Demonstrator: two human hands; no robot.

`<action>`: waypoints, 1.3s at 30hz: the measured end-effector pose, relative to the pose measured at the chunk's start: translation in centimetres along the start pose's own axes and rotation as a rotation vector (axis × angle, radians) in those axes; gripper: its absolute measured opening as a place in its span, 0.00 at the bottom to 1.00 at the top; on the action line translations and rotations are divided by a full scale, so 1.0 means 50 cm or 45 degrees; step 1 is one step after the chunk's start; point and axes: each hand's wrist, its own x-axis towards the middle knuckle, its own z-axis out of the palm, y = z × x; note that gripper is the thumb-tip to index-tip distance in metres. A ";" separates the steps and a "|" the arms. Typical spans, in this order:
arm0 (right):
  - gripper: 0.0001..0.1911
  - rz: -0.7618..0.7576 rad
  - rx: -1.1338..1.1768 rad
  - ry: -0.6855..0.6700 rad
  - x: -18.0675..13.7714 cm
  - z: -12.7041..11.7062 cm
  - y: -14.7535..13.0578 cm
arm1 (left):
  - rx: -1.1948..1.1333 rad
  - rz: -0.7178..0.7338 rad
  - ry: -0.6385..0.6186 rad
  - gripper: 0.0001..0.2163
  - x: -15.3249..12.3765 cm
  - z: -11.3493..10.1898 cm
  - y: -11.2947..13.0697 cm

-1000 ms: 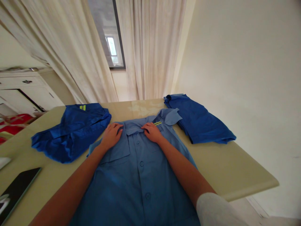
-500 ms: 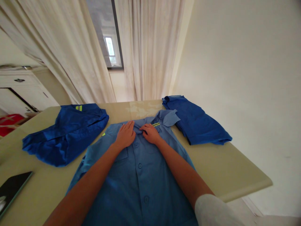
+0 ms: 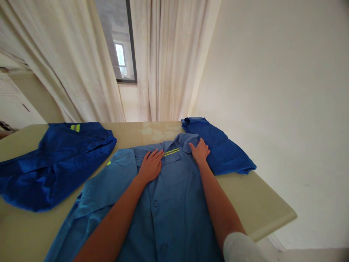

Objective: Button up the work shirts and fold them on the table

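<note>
A blue-grey button-up work shirt (image 3: 174,203) lies front side up on the table, with yellow piping above its chest pocket. My left hand (image 3: 151,165) rests flat on the upper chest, by the button line and the left end of the piping, fingers stretched out. At the shirt's right shoulder is my right hand (image 3: 201,150), its thumb on the cloth and its fingers bent around the outer edge. The fabric there is bunched up. My forearms cover parts of the shirt's front, and its lower end runs out of view.
A darker blue garment (image 3: 54,167) with a yellow-green reflective patch lies crumpled at the left. Another folded dark blue garment (image 3: 223,149) lies at the right, close by my right hand. The table edge (image 3: 278,222) ends at the right, near a white wall (image 3: 272,91). Curtains (image 3: 174,62) hang behind.
My hands have moved apart from the shirt's collar area. The right one has gone to the shoulder, and the left now lies flat on the chest. The view has turned slightly right.
</note>
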 end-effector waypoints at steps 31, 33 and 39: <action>0.42 -1.097 0.271 -0.598 -0.214 -0.090 0.004 | -0.274 -0.024 0.039 0.19 0.020 0.011 -0.012; 0.45 -1.005 0.306 -0.575 -0.204 -0.092 0.009 | -0.456 -0.109 0.089 0.19 0.028 0.009 -0.020; 0.37 -1.148 0.212 -0.777 -0.196 -0.098 0.003 | -1.082 -0.364 0.182 0.24 0.040 -0.015 -0.042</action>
